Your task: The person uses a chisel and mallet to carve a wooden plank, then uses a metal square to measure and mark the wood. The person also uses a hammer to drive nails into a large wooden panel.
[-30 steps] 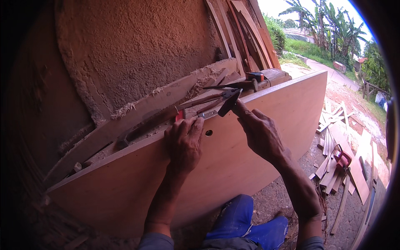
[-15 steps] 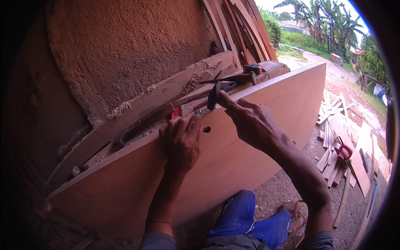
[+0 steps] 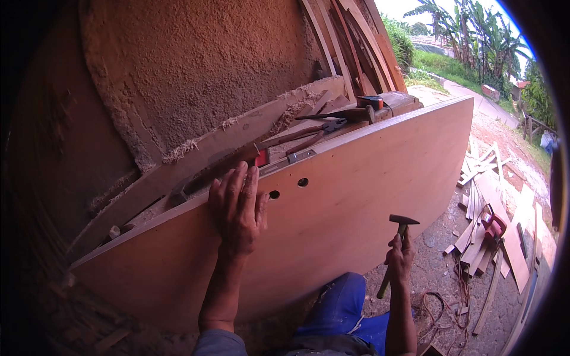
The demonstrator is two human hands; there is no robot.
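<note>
A wooden door panel (image 3: 356, 178) stands on its long edge across the view, two round holes (image 3: 303, 182) cut through its face. A metal lock plate (image 3: 301, 156) sits in its top edge above the holes. My left hand (image 3: 237, 204) is at the panel's upper part, left of the holes, its fingers stretched out and nothing in them; whether it touches the wood I cannot tell. Off to the right and lower, my right hand (image 3: 401, 258) grips a hammer (image 3: 404, 219) by its handle, head up, apart from the panel.
Behind the panel, pliers (image 3: 333, 125) and a red-and-black tape measure (image 3: 371, 102) lie on a rough timber bench (image 3: 395, 104). Boards (image 3: 362, 47) lean on the wall. Wood offcuts (image 3: 475, 196), a red power tool (image 3: 491, 226) and a cord (image 3: 439, 302) lie on the ground at right.
My right hand has carried the hammer from the lock plate down and right, away from the panel. My left hand has shifted left and straightened its fingers, so a second hole shows.
</note>
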